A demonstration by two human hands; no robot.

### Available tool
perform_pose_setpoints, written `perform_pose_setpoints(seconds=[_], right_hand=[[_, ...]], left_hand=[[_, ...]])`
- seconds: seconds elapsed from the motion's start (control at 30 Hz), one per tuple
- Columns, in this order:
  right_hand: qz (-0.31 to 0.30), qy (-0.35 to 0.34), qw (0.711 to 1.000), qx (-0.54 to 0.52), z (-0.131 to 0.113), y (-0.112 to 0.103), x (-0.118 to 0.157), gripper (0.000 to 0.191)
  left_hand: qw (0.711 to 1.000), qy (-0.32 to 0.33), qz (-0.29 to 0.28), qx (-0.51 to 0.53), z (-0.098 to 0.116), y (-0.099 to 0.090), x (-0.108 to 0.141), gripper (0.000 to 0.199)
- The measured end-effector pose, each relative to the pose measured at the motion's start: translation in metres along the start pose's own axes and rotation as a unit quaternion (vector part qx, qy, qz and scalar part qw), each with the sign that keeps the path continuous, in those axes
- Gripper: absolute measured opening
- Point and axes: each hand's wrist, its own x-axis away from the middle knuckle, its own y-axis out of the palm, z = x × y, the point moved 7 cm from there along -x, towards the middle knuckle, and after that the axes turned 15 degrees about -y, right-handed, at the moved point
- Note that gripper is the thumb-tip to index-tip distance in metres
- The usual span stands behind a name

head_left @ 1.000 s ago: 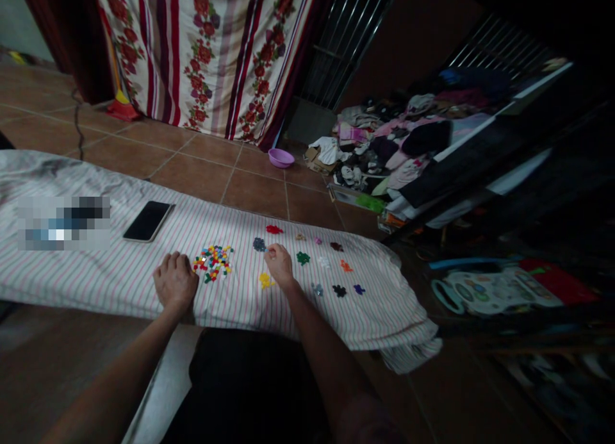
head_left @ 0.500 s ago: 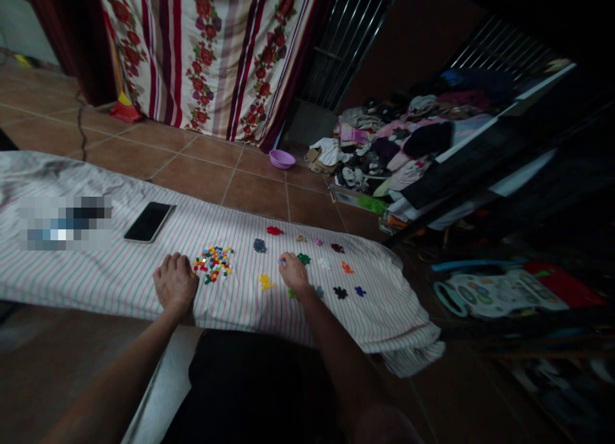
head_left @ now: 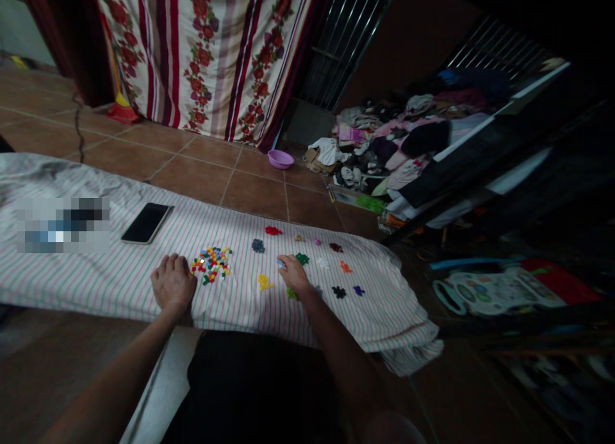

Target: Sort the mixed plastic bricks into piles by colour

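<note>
On the striped cloth, my left hand [head_left: 173,282] rests palm down with its fingers slightly apart, holding nothing. Right beside it lies a mixed heap of small coloured pieces [head_left: 211,264]. My right hand [head_left: 294,275] is farther right, fingers bent down and drawn together at some light blue pieces [head_left: 280,263]; how many are in the fingertips is hidden. Around this hand lie single-colour groups: green pieces [head_left: 302,259], yellow pieces [head_left: 264,282], lime pieces [head_left: 291,293], grey pieces [head_left: 258,246] and red pieces [head_left: 273,230].
More groups lie to the right, among them black pieces [head_left: 339,292], orange pieces [head_left: 344,266] and brown pieces [head_left: 335,247]. A phone [head_left: 147,223] lies left of the heap, near a blurred-out patch. Beyond the cloth-covered surface, a purple basin [head_left: 280,159] stands on the tiled floor.
My right hand has stayed at nearly the same spot, and slightly more light blue shows at its fingertips. My left hand is still. The whole view has shifted a little.
</note>
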Motion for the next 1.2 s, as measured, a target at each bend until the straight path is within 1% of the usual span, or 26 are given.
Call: perform_pose_setpoints(seconds=[0.13,0.27,0.6,0.73,0.9,1.07,1.2], right_hand=[[-0.023,-0.036,0.999,0.004,-0.0044,-0.0006,-0.0016,0.051],[-0.042,-0.051,0.998,0.022,-0.0074,-0.0003,-0.0042,0.046],[-0.030,0.003,0.999,0.037,-0.0056,-0.0027,-0.0019,0.029],[-0.027,0.002,0.999,0.033,-0.0041,-0.0014,-0.0022,0.029],[-0.015,0.004,0.999,0.029,-0.0015,-0.0015,-0.0016,0.037],[-0.025,0.005,0.999,0.025,-0.0014,-0.0012,-0.0026,0.025],[-0.022,0.009,1.000,0.020,-0.0022,-0.0014,-0.0035,0.023]], left_hand=[[1.000,0.001,0.005,-0.005,0.0010,-0.0015,0.0005,0.028],[1.000,0.000,0.004,-0.010,0.0025,-0.0046,0.0009,0.028],[1.000,0.001,0.006,-0.010,0.0018,-0.0025,0.0005,0.029],[1.000,0.003,0.004,-0.008,0.0037,-0.0054,0.0007,0.028],[1.000,-0.001,-0.002,-0.001,0.0050,-0.0075,0.0009,0.028],[1.000,0.001,-0.002,0.000,0.0056,-0.0082,0.0015,0.028],[1.000,0.001,0.000,-0.011,0.0058,-0.0086,0.0012,0.028]])
